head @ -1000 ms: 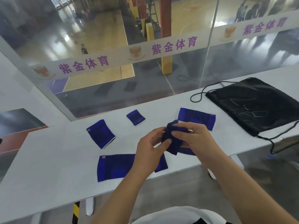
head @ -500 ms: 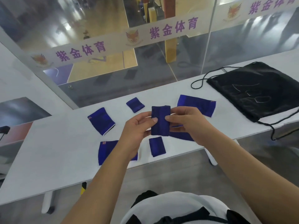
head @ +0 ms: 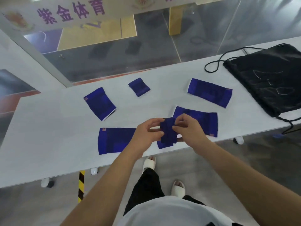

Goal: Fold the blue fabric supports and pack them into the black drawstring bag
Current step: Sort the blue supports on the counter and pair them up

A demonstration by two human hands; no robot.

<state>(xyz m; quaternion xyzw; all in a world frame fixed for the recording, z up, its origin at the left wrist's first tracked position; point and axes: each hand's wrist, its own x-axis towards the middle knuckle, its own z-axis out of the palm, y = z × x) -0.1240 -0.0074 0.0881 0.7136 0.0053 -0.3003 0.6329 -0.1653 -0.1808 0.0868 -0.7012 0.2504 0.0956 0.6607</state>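
White table (head: pixel 48 144) runs across the frame beneath a glass wall, and at centre, near its front edge, both hands pinch one small folded blue support (head: pixel 167 130): left hand (head: pixel 146 132) and right hand (head: pixel 187 128) each have fingers closed on its sides. Other blue pieces lie spread flat around it with bare table between them, and the black drawstring bag (head: pixel 268 79) rests flat at upper right.

Look up at the white banner (head: pixel 70 15) across the glass partition (head: pixel 244 30): you can read the purple characters "紫金体育" beside an orange emblem. The small orange marks on your blue supports (head: pixel 210 92) are too blurred to read.
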